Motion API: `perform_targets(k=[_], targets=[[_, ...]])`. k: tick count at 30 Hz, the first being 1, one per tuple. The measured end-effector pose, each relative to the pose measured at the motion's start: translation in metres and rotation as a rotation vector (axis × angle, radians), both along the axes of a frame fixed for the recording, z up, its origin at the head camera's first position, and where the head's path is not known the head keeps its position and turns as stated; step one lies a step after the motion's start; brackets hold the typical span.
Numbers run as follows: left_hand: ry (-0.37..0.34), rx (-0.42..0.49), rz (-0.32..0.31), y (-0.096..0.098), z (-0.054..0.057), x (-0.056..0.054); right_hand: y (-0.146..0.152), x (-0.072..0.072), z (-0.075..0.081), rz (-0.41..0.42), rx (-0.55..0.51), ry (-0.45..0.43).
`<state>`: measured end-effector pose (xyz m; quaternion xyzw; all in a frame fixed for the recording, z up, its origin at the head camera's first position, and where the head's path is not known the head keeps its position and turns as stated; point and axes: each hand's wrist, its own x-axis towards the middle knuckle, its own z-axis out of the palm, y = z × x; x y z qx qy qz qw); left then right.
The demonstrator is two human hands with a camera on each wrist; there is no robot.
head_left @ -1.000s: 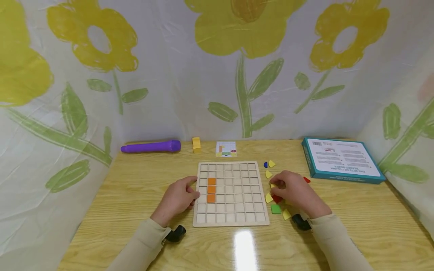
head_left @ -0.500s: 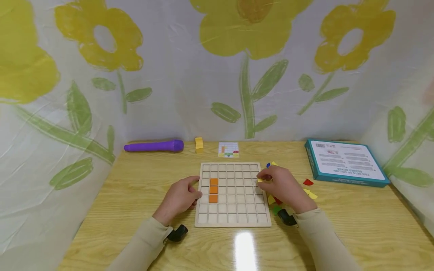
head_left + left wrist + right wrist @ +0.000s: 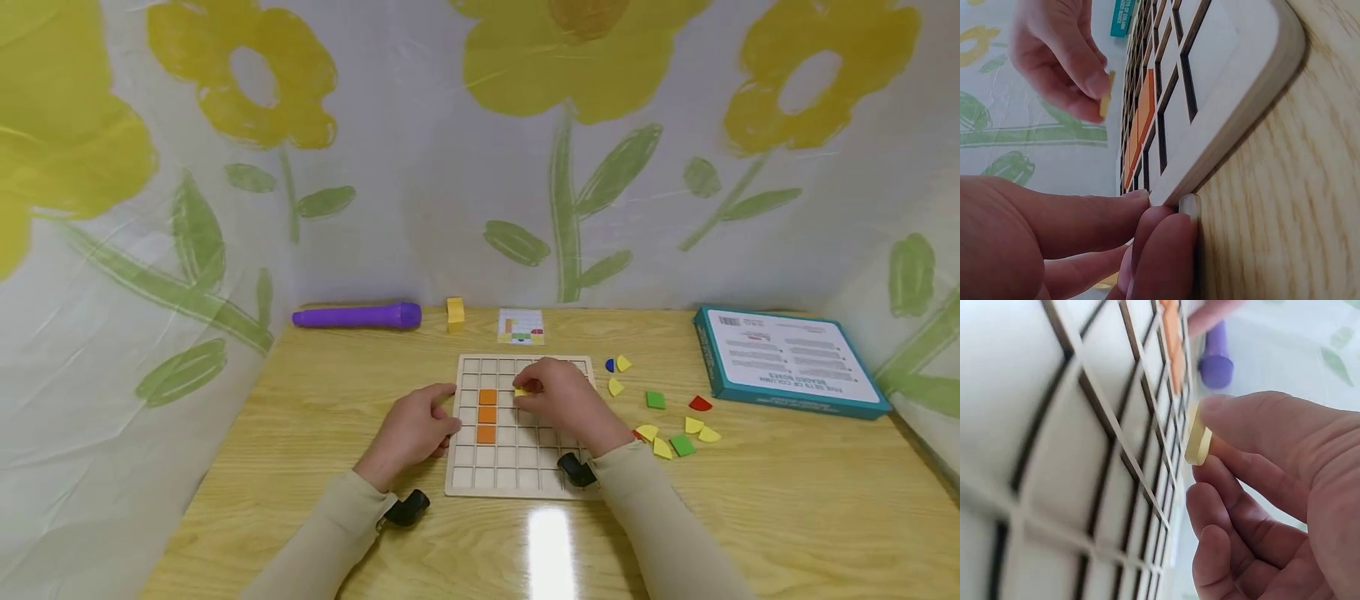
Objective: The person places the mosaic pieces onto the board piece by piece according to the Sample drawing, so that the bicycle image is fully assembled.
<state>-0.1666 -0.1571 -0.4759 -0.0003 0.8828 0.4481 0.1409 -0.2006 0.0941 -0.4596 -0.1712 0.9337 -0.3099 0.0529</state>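
A wooden grid board (image 3: 486, 477) lies on the table, with three orange square tiles (image 3: 487, 414) stacked in one column near its left side. My left hand (image 3: 411, 429) pinches the board's left edge; in the left wrist view the thumb sits at the rim and a fingertip presses below it. Over the upper middle of the grid, my right hand (image 3: 566, 404) pinches a small yellow tile (image 3: 1197, 440) between thumb and index finger. That tile is mostly covered by the hand in the head view, and its other fingers are loosely curled.
Right of the board lie loose yellow quarter-round tiles (image 3: 662, 448), green squares (image 3: 656, 400), a red piece (image 3: 700, 403) and a blue piece (image 3: 610, 365). Behind stand a pattern card (image 3: 521, 327), a yellow block (image 3: 455, 314), a purple microphone-shaped object (image 3: 358, 316) and a teal box (image 3: 791, 360).
From the loose tiles at the right, my right hand has picked up the yellow tile and carried it left over the board. My left hand keeps its place at the board's edge.
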Motion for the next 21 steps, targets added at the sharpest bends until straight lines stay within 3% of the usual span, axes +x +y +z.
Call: perform_targets(k=[8, 21], targets=[[-0.005, -0.015, 0.009, 0.001, 0.002, -0.001, -0.018, -0.003, -0.008, -0.024, 0.016, -0.018], [0.009, -0.007, -0.010, 0.000, 0.000, 0.001, -0.025, -0.005, -0.014, -0.025, 0.059, 0.037]])
